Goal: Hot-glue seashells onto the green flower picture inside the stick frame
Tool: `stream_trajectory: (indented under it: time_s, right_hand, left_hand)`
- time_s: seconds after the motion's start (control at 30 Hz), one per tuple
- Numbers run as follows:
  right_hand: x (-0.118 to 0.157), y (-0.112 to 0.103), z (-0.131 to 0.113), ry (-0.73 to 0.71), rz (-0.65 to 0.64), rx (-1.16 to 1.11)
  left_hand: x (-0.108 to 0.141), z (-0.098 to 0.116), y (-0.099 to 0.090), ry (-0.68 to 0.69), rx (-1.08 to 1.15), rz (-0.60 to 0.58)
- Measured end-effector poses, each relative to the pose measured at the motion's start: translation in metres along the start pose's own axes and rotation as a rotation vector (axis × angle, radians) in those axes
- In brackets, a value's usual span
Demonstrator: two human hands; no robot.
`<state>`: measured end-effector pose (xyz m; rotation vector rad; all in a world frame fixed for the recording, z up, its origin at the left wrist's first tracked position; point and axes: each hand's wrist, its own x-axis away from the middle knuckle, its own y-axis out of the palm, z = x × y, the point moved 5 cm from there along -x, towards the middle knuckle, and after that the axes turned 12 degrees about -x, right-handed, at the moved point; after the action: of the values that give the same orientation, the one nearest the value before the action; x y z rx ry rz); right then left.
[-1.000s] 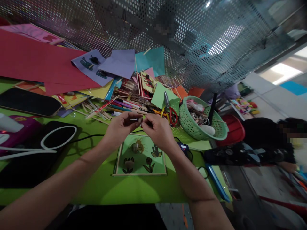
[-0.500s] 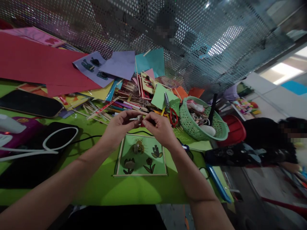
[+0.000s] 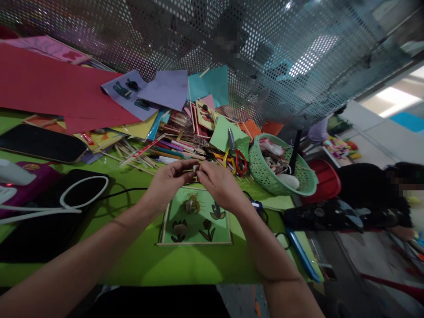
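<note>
Small greyish piece (image 3: 195,168) is pinched between the fingertips of left hand (image 3: 168,182) and right hand (image 3: 220,183), above the far edge of framed green card (image 3: 192,226) at 6 o'clock. Space is crowded by markers (image 3: 172,153) at 11, scissors (image 3: 241,162) at 2, green basket (image 3: 261,173) at 3. Card's 1 o'clock corner is hidden by right hand; phone (image 3: 43,143) at 9 is cut off. Versus half a second ago: hands slightly lowered, piece more covered by right fingers.
</note>
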<state>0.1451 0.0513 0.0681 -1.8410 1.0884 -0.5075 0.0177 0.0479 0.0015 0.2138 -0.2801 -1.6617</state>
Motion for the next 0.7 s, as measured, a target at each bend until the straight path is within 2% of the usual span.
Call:
stream_trajectory:
  time_s: [0.33,0.7]
  right_hand:
    - [-0.006,0.019,0.004,0.017,0.060,0.102]
    - [-0.006,0.020,0.006,-0.016,0.134,0.004]
  left_hand:
    - [-0.002,-0.004,-0.002,-0.060,0.031,0.026]
    - [-0.001,-0.004,-0.003,-0.040,-0.018,0.023]
